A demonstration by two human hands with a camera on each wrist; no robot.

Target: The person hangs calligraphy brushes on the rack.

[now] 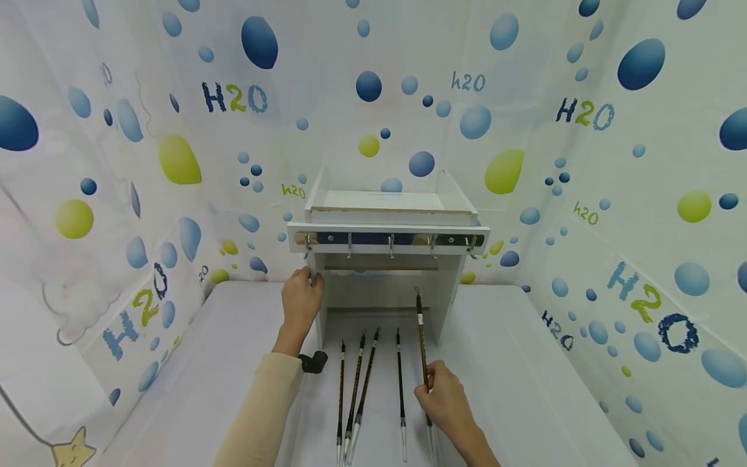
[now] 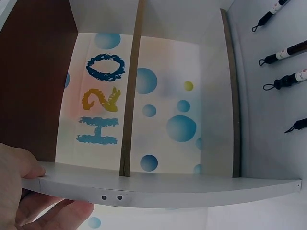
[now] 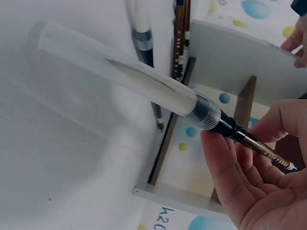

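A white wooden shelf rack [image 1: 388,229] stands upright, with a row of metal hooks [image 1: 391,245] along its front board. My left hand [image 1: 301,298] grips the edge of the rack's left side panel [image 2: 158,190], thumb on one face and fingers on the other. In my right hand [image 1: 449,395] is a calligraphy brush [image 1: 421,334], pinched along its brown handle and lifted with its hanging loop towards the rack. A clear cap [image 3: 120,72] covers its pale bristles. Several more calligraphy brushes [image 1: 401,376] lie on the white surface in front of the rack, loops pointing at it.
The white tabletop [image 1: 513,389] spreads to both sides of the rack. Behind and beside it hang white sheets [image 1: 327,78] printed with bubbles and H2O lettering. On top of the rack is a shallow open shelf [image 1: 379,200]. A black wrist camera [image 1: 314,362] sits at my left wrist.
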